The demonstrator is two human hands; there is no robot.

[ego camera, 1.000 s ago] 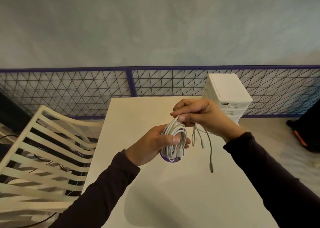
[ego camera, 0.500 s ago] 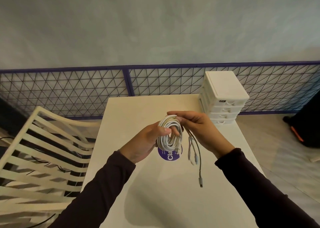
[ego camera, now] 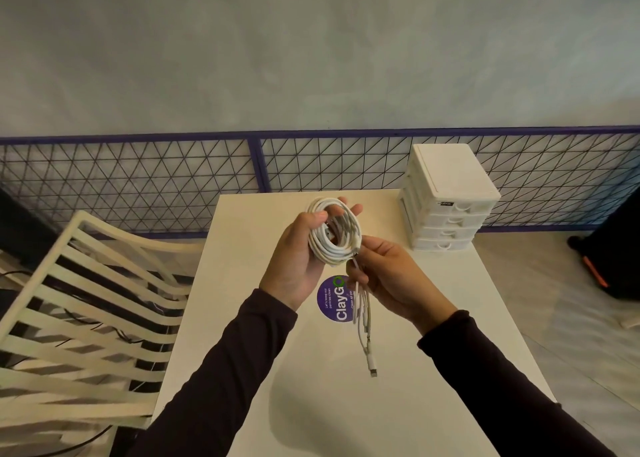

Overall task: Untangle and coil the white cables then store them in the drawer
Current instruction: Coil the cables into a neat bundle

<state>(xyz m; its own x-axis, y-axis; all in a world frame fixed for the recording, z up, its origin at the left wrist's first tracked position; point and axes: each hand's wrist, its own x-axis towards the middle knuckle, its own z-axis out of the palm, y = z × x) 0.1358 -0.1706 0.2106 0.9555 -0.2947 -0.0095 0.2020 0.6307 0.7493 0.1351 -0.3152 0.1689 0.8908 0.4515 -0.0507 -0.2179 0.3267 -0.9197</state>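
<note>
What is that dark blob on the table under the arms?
Head view: that is a soft-edged shadow on the table, likely from the arms above it; the white cables look sharp, while the chair at lower left is smeared.

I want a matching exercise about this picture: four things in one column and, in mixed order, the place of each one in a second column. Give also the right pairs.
Things
1. coiled white cable
2. loose cable ends
3. white drawer unit
4. purple round sticker

Places
a. flat on the table, under the hands
b. gripped in the left hand
c. at the far right corner of the table
d. hanging down from the right hand

Pairs: 1-b, 2-d, 3-c, 4-a
</note>
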